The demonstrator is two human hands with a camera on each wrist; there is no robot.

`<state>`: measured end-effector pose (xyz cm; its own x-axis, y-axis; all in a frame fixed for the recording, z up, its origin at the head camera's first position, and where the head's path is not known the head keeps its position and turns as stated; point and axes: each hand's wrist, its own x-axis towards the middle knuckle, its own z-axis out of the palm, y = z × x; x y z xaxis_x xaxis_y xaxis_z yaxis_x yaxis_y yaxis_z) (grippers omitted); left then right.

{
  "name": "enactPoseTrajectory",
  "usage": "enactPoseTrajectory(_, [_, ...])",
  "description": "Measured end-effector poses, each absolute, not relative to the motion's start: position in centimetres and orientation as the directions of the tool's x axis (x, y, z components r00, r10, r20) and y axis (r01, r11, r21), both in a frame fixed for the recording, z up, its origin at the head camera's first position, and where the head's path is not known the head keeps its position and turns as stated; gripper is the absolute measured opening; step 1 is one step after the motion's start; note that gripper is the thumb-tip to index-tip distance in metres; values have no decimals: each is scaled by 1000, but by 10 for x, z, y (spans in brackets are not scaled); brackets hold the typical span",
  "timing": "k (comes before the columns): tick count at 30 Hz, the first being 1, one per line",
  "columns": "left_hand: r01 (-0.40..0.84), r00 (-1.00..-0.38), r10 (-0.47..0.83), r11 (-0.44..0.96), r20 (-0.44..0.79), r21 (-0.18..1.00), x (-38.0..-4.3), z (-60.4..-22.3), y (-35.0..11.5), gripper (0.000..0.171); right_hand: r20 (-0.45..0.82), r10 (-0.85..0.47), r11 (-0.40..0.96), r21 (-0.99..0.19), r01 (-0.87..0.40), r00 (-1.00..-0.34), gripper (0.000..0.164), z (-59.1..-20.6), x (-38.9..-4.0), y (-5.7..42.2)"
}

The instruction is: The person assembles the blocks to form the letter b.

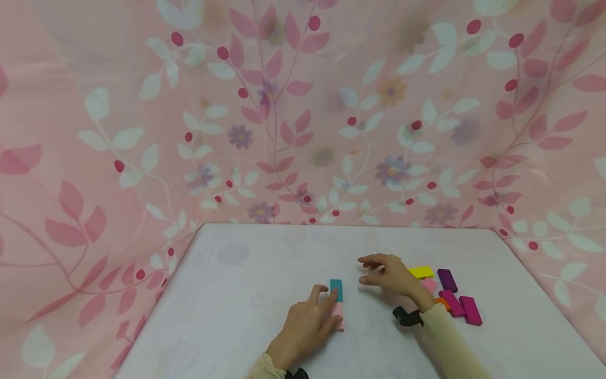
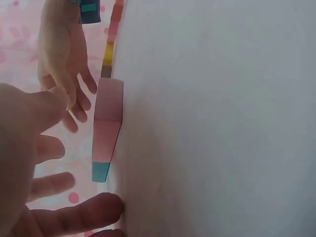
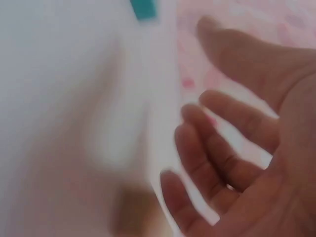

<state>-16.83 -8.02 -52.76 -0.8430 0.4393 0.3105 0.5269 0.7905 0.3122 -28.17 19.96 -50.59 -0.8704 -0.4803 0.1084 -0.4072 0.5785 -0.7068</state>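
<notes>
A teal block [image 1: 336,285] and a pink block [image 1: 339,308] lie end to end in a line on the table. My left hand [image 1: 303,327] is beside them, its fingers extended over their left side and fingertips right at the blocks. In the left wrist view the pink block [image 2: 107,136] shows nearer the camera, with the teal block [image 2: 100,172] behind it. To the right, my right hand [image 1: 392,275] hovers over the table with fingers loosely bent and nothing in them. The right wrist view shows that hand's empty palm [image 3: 291,163].
Right of my right hand lie loose blocks: yellow [image 1: 421,272], light pink [image 1: 428,285], dark purple [image 1: 447,280], orange [image 1: 442,303] partly behind the wrist, and two magenta ones, the outer magenta block [image 1: 471,310] rightmost. Floral pink cloth [image 1: 322,105] hangs behind the white table [image 1: 255,263].
</notes>
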Motion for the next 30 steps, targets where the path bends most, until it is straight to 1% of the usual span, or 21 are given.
enactPoseTrajectory(2, [545,-830,457,789,320,285,-170,-530,-80,56,114,-425,629,-676,-383,-898,60,-500,-284,213])
enactPoseTrajectory(5, [553,-826,480,791,296,260,-171,-532,-80,58,107,-342,714,-617,-332,-934,64,-496,-286,233])
enactPoseTrajectory(9, [547,-835,494,790,241,276,-170,-534,-81,57,69,-287,787,-552,-276,-955,71,-496,-286,253])
enactPoseTrajectory(13, [531,-847,486,793,214,299,-170,-533,-81,56,24,-288,795,-552,-253,-957,77,-499,-287,261])
enactPoseTrajectory(20, [514,-858,466,794,218,325,-173,-533,-81,55,20,-319,802,-527,-281,-948,79,-501,-290,260])
enactPoseTrajectory(26, [503,-864,461,794,203,341,-174,-534,-80,55,32,-317,820,-494,-291,-948,78,-503,-291,259])
enactPoseTrajectory(30, [506,-863,464,791,202,345,-174,-533,-79,54,50,-302,835,-468,-289,-952,73,-508,-290,256])
